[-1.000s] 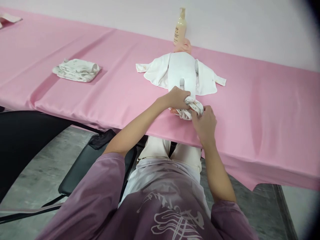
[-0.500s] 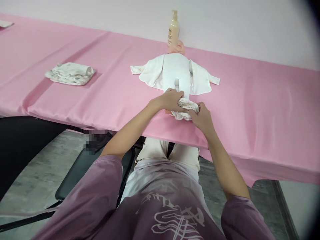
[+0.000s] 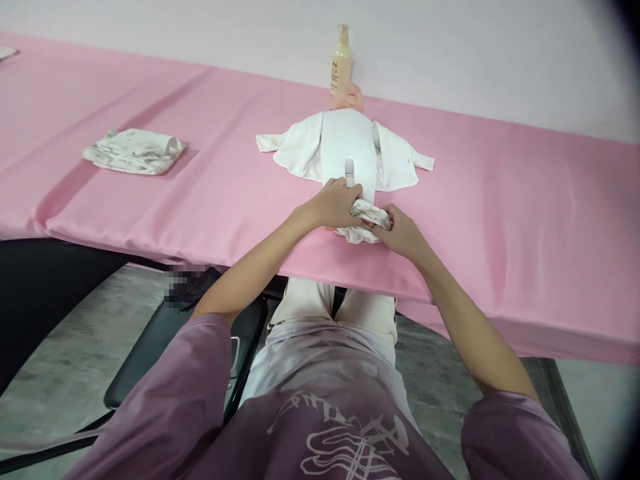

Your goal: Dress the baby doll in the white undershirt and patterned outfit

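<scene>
A baby doll (image 3: 349, 143) lies on its back, its head toward the wall, on a pink-covered table. Its arms are in the sleeves of a white baby jacket (image 3: 300, 148) spread open on both sides. Bunched printed baby pants (image 3: 361, 233) surround the doll's lower legs near the table's front edge. My left hand (image 3: 337, 203) is closed on the left side of this fabric. On the right side, my right hand (image 3: 400, 230) pinches the bunched edge. The doll's feet are mostly hidden by cloth and hands.
A pump bottle (image 3: 341, 63) stands behind the doll's head, close to the wall. Folded printed cloth (image 3: 135, 151) lies to the left on the pink tablecloth (image 3: 210, 140). Below the table's front edge, a black chair (image 3: 145, 360) is at my left.
My right hand has shifted slightly inward on the bunched fabric, with its elbow swung outward. My left hand keeps its hold. The whole view has shifted a little.
</scene>
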Tool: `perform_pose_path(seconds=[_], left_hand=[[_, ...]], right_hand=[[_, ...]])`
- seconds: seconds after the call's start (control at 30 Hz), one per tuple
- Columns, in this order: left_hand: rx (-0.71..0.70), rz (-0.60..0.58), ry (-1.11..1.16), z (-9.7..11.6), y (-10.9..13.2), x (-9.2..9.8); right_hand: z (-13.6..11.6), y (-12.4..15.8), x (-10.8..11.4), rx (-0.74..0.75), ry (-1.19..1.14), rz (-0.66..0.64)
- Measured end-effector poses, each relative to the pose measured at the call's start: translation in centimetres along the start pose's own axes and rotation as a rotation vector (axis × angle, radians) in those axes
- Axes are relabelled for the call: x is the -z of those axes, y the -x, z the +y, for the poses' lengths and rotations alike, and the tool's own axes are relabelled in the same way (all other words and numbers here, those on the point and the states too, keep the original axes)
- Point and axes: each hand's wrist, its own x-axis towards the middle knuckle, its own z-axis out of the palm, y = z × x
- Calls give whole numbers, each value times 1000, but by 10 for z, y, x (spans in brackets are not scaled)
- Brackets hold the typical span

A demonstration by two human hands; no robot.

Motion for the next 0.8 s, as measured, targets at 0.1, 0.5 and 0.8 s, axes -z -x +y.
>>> perform_pose_path(seconds=[0.1,0.5,0.8], left_hand=[[-5,23,65,-9,-5,-2],[-61,231,648,-37,-1,-15],[-207,393,537,-49,-13,-36]], right_hand=[[9,-4,-6,1,-148,-10],[13,-26,-2,342,-401,8],[17,-43,1,436,-249,22]])
